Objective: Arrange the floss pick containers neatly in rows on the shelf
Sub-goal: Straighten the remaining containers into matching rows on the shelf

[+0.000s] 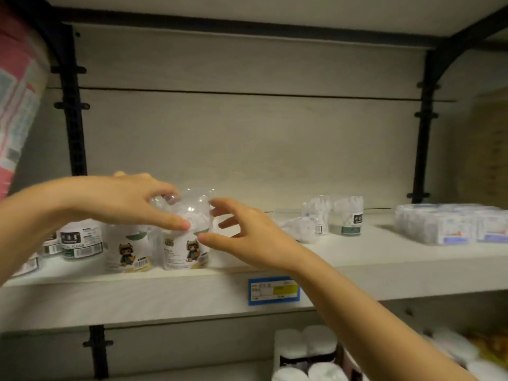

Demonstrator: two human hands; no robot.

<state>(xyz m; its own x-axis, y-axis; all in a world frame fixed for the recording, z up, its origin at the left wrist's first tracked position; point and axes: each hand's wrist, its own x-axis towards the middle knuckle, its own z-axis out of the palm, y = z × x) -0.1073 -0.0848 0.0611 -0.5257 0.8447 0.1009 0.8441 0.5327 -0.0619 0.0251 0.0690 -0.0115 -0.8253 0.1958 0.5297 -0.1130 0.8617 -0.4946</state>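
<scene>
A clear-lidded floss pick container (193, 209) sits stacked on top of another container with a cartoon label (185, 250) on the white shelf (357, 259). My left hand (132, 200) grips the top container from the left, thumb and fingers curled round its lid. My right hand (247, 235) hovers just right of it, fingers spread and loosely curled, fingertips near or touching its side. More containers stand at the left: one cartoon-labelled (127, 251), one with a dark label (81, 239). Two more containers (346, 215) stand at the back right.
Wrapped packs of white goods (450, 225) lie on the shelf's far right. A blue price tag (273, 290) hangs on the shelf's front edge. White rolls (305, 350) fill the shelf below. A pink package (16, 100) sits at upper left.
</scene>
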